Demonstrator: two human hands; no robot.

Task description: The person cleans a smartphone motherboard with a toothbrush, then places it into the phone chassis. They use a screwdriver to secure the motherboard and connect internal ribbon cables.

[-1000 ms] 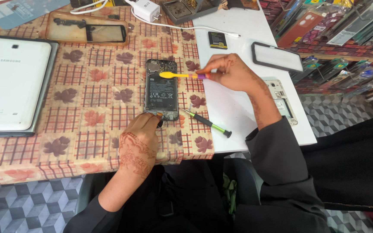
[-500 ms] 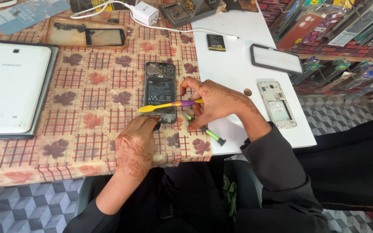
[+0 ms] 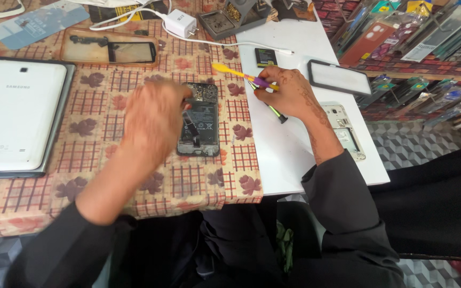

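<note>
An opened dark phone [image 3: 201, 120] lies back-up on the checked tablecloth [image 3: 81, 181], its insides showing. My left hand [image 3: 153, 120] is blurred and hovers over the phone's left side, fingers curled at its upper left corner. A thin dark strip [image 3: 189, 128] shows just under those fingers, and I cannot tell whether they grip it. My right hand [image 3: 289, 93] rests on the white board [image 3: 305, 154] to the right of the phone and holds a yellow and purple pry tool [image 3: 236, 73], tip pointing left. A green and black screwdriver [image 3: 277, 113] lies partly under that hand.
A white tablet [image 3: 17, 122] lies at the left, a dark screen panel [image 3: 108, 50] behind it, and a white charger [image 3: 180, 24] with cable at the back. On the board are a small battery [image 3: 265, 56], a black-framed screen [image 3: 340, 77] and a pale phone frame [image 3: 345, 133]. Racks of packaged goods [image 3: 412, 37] stand on the right.
My left hand rose from the phone's near end to its upper left side. My right hand moved back and to the right off the phone, carrying the pry tool.
</note>
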